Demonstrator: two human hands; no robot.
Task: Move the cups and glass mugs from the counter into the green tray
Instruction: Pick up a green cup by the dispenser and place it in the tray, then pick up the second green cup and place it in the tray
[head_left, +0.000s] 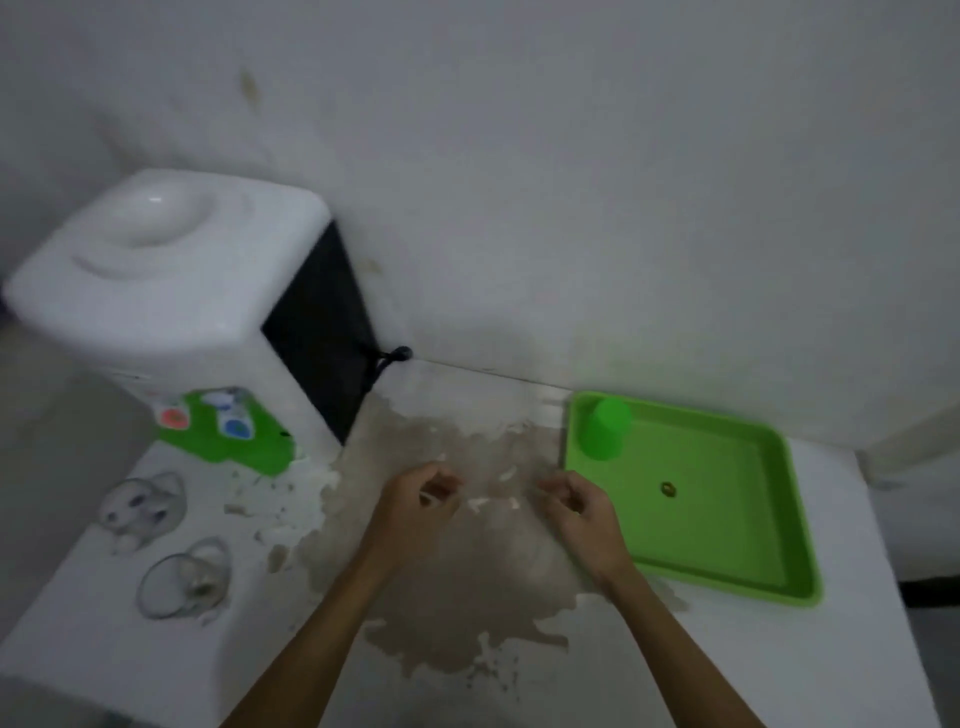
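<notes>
In the head view, a green tray (727, 566) lies at the right of the frame on a white counter (675, 670) whose surface is worn to a brownish patch in the middle. A green cup (605, 428) stands upside down in the tray's upper left corner. At the lower left of the frame two glass mugs lie well apart from the tray: the farther glass mug (143, 506) just below a white water dispenser (166, 291), and the nearer glass mug (184, 577) just below it; the picture is blurred there, so whether they stand or lie on their sides is hard to tell. Both bare forearms reach up from the bottom edge over the worn patch. The left hand (418, 501), at centre frame, has its fingers loosely curled and seems to grip nothing. The right hand (584, 509), just beside the tray's left rim, is likewise half curled and empty.
</notes>
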